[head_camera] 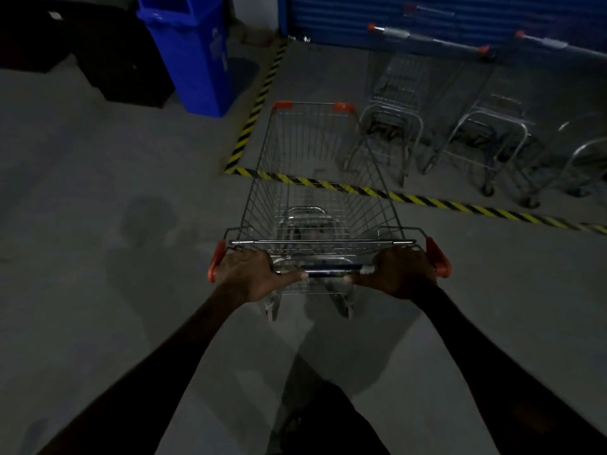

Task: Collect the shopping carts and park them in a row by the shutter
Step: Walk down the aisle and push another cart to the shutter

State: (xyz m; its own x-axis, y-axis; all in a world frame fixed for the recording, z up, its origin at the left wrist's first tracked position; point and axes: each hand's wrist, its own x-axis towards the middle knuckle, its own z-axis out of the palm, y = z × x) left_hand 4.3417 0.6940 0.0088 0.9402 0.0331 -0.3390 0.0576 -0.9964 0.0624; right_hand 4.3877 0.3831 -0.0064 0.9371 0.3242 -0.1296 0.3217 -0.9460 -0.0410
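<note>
Both hands, left hand point(244, 274) and right hand point(402, 272), have fingers wrapped around the handle point(331, 270) of an empty wire cart point(315, 178); parked carts point(460, 126) stand empty.

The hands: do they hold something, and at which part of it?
Both hold the shopping cart by its push handle: left hand near one end, right hand near the other.

A dim grey concrete floor point(98, 192) carries a wire shopping cart point(315, 192) straddling a band of yellow-and-black hazard tape point(427, 200). Inside the taped bay, parked carts point(486, 139) stand side by side before a blue shutter point(460, 14). A blue bin point(193, 54) and a black box point(121, 60) stand outside the tape at left.
</note>
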